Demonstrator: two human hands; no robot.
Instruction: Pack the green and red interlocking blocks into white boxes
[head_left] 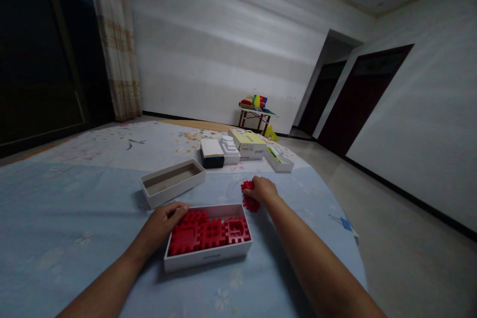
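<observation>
In front of me on the table stands a white box [208,257], holding several red interlocking plastic building pieces [213,234] with notched edges. My left hand [164,222] grips the box at its left end, thumb over the rim and fingers mostly hidden outside. Beyond the box's far right corner, my right hand [264,190] is closed on red building pieces [251,203] at the tabletop. The palm hides part of them, so I cannot tell whether they are joined. An upturned white box lid [175,192] lies behind the left hand.
Farther back are a black-and-white box [212,154], a white stepped object [229,149], a yellow-and-white box [249,144] and a white-and-green box [278,158]. A blue binder clip [346,223] holds the tablecloth at the right edge. A small side table [257,110] stands by the wall.
</observation>
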